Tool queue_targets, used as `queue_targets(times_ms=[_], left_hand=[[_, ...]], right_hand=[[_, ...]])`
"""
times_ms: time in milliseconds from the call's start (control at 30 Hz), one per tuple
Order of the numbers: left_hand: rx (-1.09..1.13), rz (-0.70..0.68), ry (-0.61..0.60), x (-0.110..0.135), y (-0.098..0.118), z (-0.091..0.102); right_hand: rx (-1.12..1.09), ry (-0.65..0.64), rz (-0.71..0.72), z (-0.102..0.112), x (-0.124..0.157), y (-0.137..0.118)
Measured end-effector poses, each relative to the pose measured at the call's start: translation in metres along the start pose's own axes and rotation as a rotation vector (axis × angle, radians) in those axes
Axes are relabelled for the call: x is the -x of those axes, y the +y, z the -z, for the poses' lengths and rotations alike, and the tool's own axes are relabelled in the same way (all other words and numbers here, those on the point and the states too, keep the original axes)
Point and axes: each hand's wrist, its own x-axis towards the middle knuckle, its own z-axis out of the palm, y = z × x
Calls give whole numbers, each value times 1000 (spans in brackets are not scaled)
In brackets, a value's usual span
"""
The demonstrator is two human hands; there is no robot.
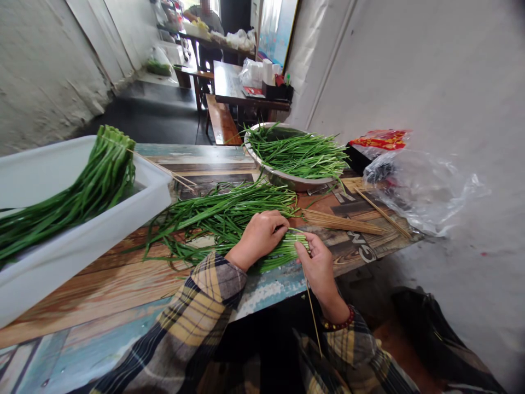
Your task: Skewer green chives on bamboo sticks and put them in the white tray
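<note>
A loose pile of green chive stalks (pixel 221 213) lies across the wooden table (pixel 123 279). My left hand (pixel 260 235) presses down on the cut ends of a bunch of these stalks, fingers curled over them. Beside it, my right hand (pixel 318 265) pinches a thin bamboo skewer (pixel 312 312) whose tip meets the bunch under my left hand. The skewer's tail points down toward my lap. A bundle of bare skewers (pixel 342 221) rests on the table just beyond my hands.
A white plastic tub (pixel 82 235) at the left holds skewered chives (pixel 82 191). A metal bowl (pixel 283 178) of chives stands behind the pile. A clear plastic bag (pixel 418 186) and red packet (pixel 383 139) lie at right. Another person sits at far tables.
</note>
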Motion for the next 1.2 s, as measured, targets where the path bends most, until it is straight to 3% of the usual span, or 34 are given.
queue_targets(times_ms=[1200], left_hand=[[94, -96, -43, 2, -1, -3]], right_hand=[[-19, 12, -25, -1, -3, 2]])
